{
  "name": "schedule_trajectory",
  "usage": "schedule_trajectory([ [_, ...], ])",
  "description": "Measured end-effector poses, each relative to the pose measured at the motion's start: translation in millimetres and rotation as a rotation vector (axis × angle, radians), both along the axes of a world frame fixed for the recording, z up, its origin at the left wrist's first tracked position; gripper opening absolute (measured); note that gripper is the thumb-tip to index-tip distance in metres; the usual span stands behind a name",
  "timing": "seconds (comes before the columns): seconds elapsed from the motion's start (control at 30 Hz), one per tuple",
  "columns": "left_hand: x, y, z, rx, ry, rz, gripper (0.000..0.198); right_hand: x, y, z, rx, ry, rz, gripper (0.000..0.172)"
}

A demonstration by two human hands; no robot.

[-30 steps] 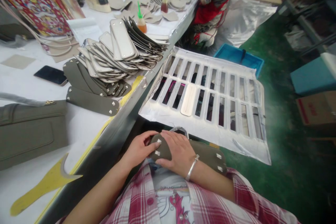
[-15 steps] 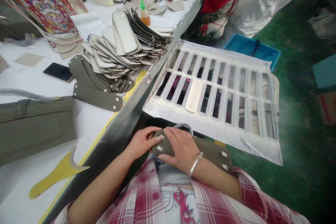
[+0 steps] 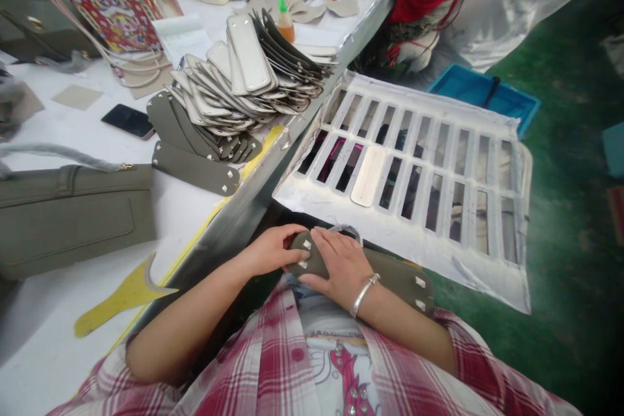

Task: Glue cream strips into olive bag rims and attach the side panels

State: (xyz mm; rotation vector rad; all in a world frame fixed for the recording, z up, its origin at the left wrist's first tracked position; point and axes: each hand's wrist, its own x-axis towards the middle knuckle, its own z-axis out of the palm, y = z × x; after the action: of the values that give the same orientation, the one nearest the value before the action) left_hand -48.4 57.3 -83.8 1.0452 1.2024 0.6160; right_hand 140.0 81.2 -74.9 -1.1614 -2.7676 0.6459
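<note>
Over my lap lies a long olive-green panel [image 3: 390, 273] with rounded ends and small white tabs near both ends. My left hand [image 3: 275, 247] grips its left end, the thumb pressed on top between two white tabs [image 3: 307, 244] and the fingers beneath or behind it. Across the panel rests my right hand [image 3: 338, 260], fingers over the far edge and thumb toward the near edge, closed round it. Behind my right hand, a greyish plastic-wrapped loop [image 3: 348, 229] shows in part. The underside of the panel is hidden.
To the left, the table bears an olive handbag [image 3: 73, 214], a yellow crescent-ended tool [image 3: 121, 292], a phone [image 3: 127, 121] and piles of similar panels [image 3: 248, 78]. A white slotted rack [image 3: 409, 156] stands ahead, holding one cream strip [image 3: 368, 175]. Behind it is a blue tray [image 3: 482, 94].
The whole view has shifted, so the table and rack sit farther right. My left thumb has slid slightly nearer the lower white tab. My right hand stays over the panel.
</note>
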Motion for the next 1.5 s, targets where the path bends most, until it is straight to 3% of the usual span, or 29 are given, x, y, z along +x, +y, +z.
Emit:
schedule_trajectory([
  [0.2, 1, -4, -8.4, 0.001, -0.113, 0.034, 0.048, 28, 5, 8.0, -0.113, 0.045, 0.068, 0.093],
  [0.3, 2, -7, -11.3, -0.009, -0.111, 0.054, 0.052, 29, -2, 7.7, -0.041, 0.027, 0.008, 0.096],
  [0.43, 1, -8, -15.6, 0.025, -0.078, 0.076, 0.053, 11, -13, 3.1, 0.056, 0.021, -0.083, 0.087],
  [0.63, -3, -10, -23.0, 0.086, -0.085, 0.084, 0.053, -2, -15, 0.3, 0.061, 0.067, -0.138, 0.064],
  [0.87, -5, -12, -29.6, 0.165, -0.012, 0.087, 0.051, -12, -14, -1.0, 0.099, 0.060, -0.136, 0.076],
  [1.13, -4, -13, -28.9, 0.176, 0.009, 0.122, 0.050, -19, -11, -0.5, 0.065, 0.082, -0.149, 0.060],
  [1.37, 0, -14, -28.4, 0.125, -0.074, 0.162, 0.052, -18, -12, 1.2, 0.090, 0.070, -0.151, 0.078],
  [1.5, 0, -14, -28.6, 0.147, -0.053, 0.175, 0.051, -22, -12, 1.6, 0.104, 0.073, -0.173, 0.072],
])
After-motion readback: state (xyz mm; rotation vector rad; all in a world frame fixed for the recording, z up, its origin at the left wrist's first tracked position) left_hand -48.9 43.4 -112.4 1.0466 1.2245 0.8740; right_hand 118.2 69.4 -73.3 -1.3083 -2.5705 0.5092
